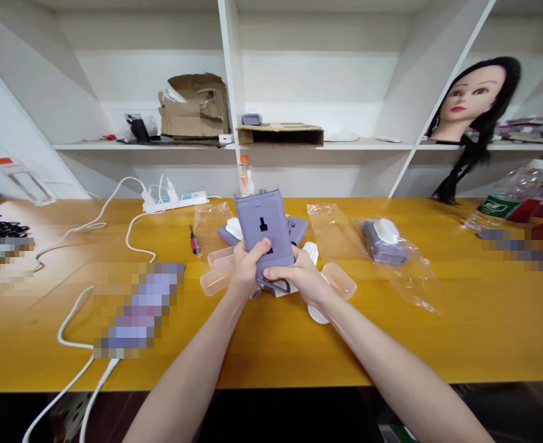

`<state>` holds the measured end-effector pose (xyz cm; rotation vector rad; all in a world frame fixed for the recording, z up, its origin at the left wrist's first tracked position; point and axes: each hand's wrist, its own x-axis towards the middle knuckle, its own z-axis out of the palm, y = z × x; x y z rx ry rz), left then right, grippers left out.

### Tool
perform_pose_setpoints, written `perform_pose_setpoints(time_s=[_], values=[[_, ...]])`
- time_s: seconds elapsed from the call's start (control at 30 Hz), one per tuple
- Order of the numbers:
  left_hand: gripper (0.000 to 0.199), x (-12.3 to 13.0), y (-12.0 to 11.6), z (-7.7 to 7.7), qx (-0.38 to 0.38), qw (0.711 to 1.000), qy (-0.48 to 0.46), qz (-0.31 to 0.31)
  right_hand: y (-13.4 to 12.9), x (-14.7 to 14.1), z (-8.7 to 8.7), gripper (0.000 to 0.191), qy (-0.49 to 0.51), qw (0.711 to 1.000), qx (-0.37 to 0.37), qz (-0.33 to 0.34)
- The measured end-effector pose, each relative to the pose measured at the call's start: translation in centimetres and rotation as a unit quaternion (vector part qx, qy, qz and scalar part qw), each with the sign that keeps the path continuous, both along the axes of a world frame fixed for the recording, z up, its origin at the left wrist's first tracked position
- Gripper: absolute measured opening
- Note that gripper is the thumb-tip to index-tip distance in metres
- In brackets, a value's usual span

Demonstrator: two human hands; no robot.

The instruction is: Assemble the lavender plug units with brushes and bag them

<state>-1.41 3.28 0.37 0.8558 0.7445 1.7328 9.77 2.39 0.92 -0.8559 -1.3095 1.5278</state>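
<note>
A purple-grey plastic casing (276, 215) with small dark cutouts is held up over the middle of the table. My left hand (246, 264) grips its lower left side, thumb across the face. On the lower right, my right hand (301, 274) closes round the same casing, its thumb along the bottom edge. A dark loop hangs just below it. Behind and around lie more purple-grey parts (299, 229), partly hidden by the casing. Clear peach-tinted plastic pieces (217, 282) rest left of my hands, and a similar piece (340, 281) lies to the right.
A small red-and-black screwdriver (194, 241) lies on the left. A bagged purple-grey device (385, 240) sits at right. White cables run from a power strip (175, 202) across the left. Shelves behind hold a cardboard box (194, 107) and a mannequin head (474, 98).
</note>
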Motion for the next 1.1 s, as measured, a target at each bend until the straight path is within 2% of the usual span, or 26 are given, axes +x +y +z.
perform_pose_setpoints(time_s=[0.1,0.27,0.5,0.73,0.97,1.1], values=[[0.034,0.0,-0.2,0.4,0.006,1.000,-0.008,-0.004,0.0,0.0,-0.1,0.039,0.026,1.000,-0.009,0.015],[0.037,0.2,-0.4,0.7,0.006,1.000,-0.016,0.017,-0.2,-0.2,0.0,0.051,0.060,0.997,-0.042,0.014],[0.037,0.1,0.0,0.1,0.015,1.000,0.023,0.008,0.0,0.5,0.5,0.042,0.002,0.998,-0.054,0.018],[0.031,0.3,-0.4,0.0,0.032,0.998,0.057,-0.005,-0.2,0.8,0.7,0.039,-0.022,0.999,-0.023,-0.005],[0.036,0.5,-0.3,-0.3,-0.008,1.000,0.015,0.000,-0.6,0.1,0.4,0.030,-0.014,0.999,0.005,-0.033],[0.037,0.1,-0.3,0.2,-0.045,0.999,0.003,-0.021,-0.5,0.2,0.2,0.031,-0.009,1.000,0.008,-0.018]])
